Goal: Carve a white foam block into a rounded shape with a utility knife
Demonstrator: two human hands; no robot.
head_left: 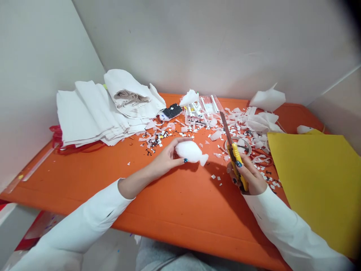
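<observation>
My left hand is closed around a white stuffed paper shape with a small tail, resting it on the orange table. My right hand grips yellow-handled scissors, the blades closed and pointing away toward the back of the table. The two hands are about a hand's width apart. White and black paper scraps lie scattered beyond both hands.
A pile of white paper sheets sits at the back left. A large yellow sheet covers the right side. A roll of tape, a clear box of markers, a black object and crumpled white paper lie at the back.
</observation>
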